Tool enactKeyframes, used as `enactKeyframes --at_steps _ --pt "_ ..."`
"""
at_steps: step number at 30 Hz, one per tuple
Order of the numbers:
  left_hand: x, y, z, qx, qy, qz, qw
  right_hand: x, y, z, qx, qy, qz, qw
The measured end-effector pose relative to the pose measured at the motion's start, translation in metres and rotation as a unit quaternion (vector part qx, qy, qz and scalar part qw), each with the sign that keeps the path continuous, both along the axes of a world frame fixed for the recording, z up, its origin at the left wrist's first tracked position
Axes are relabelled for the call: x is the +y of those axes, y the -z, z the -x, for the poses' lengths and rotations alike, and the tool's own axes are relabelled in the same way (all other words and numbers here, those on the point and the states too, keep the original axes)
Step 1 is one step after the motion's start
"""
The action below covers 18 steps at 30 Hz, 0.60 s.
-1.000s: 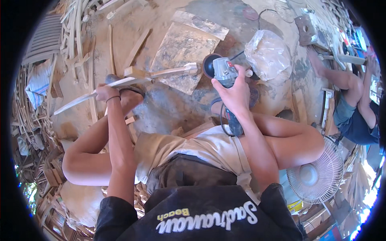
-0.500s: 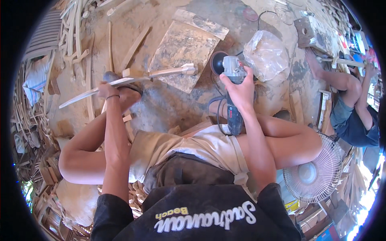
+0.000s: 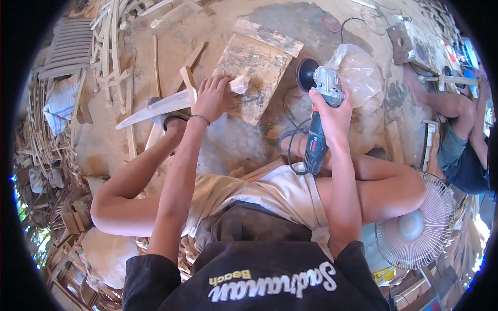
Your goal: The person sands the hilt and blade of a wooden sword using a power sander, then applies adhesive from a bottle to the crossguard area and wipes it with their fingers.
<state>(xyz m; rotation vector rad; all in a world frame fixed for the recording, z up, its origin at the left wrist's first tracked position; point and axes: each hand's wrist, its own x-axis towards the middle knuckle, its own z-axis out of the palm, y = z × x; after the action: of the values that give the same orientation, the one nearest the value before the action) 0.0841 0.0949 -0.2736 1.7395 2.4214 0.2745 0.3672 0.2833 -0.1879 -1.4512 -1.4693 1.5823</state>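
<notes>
The person's two hands are well apart, each busy with its own thing. The left hand point(image 3: 210, 99) is closed over the grip of a sword-shaped piece of wood point(image 3: 158, 109), just beside its crosspiece point(image 3: 189, 83); the thumb is hidden from where I stand. That pale piece lies slantwise in front of the person's left shin, its blade pointing out to the left across the sandalled left foot point(image 3: 175, 123), and its knobbed end showing past the fingers on the right. I can't tell whether the blade touches the foot.

The right hand point(image 3: 336, 115) is clamped around the body of an angle grinder point(image 3: 315, 145), held upright over the right shin, with its round disc point(image 3: 307, 72) at the far end, clear of the wood. I can't make out whether the disc is turning. A dark cord point(image 3: 291, 155) loops from the grinder's near end.

Beyond the hands, a stained board point(image 3: 254, 65) lies on the dusty floor point(image 3: 236, 147), with a clear plastic bag point(image 3: 365, 78) to the right, past the grinder. Wooden strips point(image 3: 109, 46) are heaped to the left, near a striped sack point(image 3: 58, 109). A caged fan point(image 3: 412, 225) stands by the right knee, and farther right sits a co-worker point(image 3: 459, 150) with bare legs.
</notes>
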Motion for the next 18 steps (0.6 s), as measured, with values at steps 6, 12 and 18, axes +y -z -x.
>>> enactKeyframes --at_steps 6,12,18 --pt "-0.032 -0.034 0.03 -0.137 -0.072 -0.002 0.988 -0.01 -0.006 -0.007 -0.006 -0.043 -0.044 0.998" --pt "-0.087 -0.12 0.026 -0.124 -0.12 -0.139 0.975 -0.047 -0.038 0.02 0.08 -0.161 -0.119 0.976" --pt "-0.112 -0.128 0.016 -0.118 -0.106 -0.17 0.973 -0.08 -0.075 0.045 0.108 -0.256 -0.149 0.949"
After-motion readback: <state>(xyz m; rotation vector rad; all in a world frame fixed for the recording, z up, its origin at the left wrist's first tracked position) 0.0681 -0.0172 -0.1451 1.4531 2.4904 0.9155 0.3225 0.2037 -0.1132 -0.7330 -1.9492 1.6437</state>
